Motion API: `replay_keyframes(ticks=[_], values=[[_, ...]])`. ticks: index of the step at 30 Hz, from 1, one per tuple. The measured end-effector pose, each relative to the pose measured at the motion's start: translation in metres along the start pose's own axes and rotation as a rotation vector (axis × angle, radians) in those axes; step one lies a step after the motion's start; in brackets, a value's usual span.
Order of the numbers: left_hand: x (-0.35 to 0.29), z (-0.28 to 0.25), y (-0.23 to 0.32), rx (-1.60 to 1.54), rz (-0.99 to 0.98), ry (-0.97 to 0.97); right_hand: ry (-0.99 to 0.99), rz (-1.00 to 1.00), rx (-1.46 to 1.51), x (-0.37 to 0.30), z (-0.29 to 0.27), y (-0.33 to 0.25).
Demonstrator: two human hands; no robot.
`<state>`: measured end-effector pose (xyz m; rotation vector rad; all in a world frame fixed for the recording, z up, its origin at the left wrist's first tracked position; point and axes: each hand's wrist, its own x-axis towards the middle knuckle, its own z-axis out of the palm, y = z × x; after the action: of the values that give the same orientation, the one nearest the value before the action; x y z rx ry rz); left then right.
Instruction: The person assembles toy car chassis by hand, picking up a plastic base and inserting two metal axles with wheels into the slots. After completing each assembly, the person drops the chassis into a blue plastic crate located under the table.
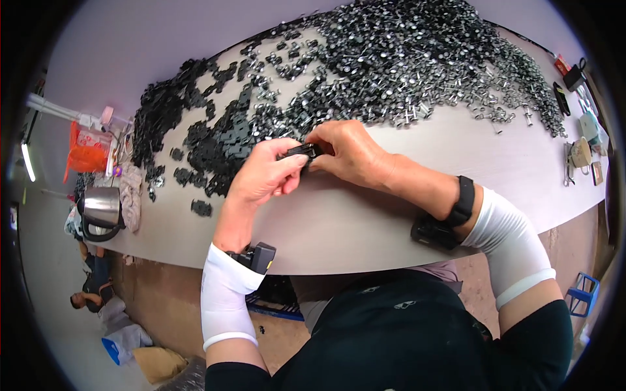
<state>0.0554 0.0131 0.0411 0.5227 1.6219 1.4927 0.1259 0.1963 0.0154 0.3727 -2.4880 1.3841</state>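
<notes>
My left hand (264, 174) and my right hand (349, 153) meet over the grey table (365, 215), both pinching one small flat black plastic part (298, 151) between their fingertips. Just behind the hands lies a spread of similar black parts (215, 130). Further back and to the right is a large heap of small shiny metal pins (417, 58). Both forearms wear white sleeves, and each wrist carries a black strapped device.
A steel kettle (101, 212) stands at the table's left end beside an orange plastic item (85, 153). Small tools and cards (580, 130) lie at the right end. A blue stool (582, 293) is on the floor to the right. Another person (88, 296) sits far lower left.
</notes>
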Motion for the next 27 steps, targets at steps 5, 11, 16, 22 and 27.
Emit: replay_keyframes(ticks=[5, 11, 16, 22, 27], values=[[0.011, -0.002, -0.015, -0.360, 0.273, 0.087, -0.045, 0.333, 0.244, 0.012, -0.001, -0.004], [0.021, -0.026, -0.018, -0.504, 0.515, 0.086, 0.117, 0.007, 0.024, 0.021, -0.008, -0.004], [0.013, -0.061, -0.021, -0.538, 0.593, 0.192, -0.091, -0.111, -0.252, 0.012, -0.012, -0.002], [0.015, -0.058, -0.024, -0.539, 0.518, 0.113, -0.061, -0.097, -0.464, 0.013, -0.025, 0.005], [0.010, -0.049, -0.023, -0.527, 0.496, 0.008, -0.156, -0.113, -0.600, 0.032, 0.012, -0.012]])
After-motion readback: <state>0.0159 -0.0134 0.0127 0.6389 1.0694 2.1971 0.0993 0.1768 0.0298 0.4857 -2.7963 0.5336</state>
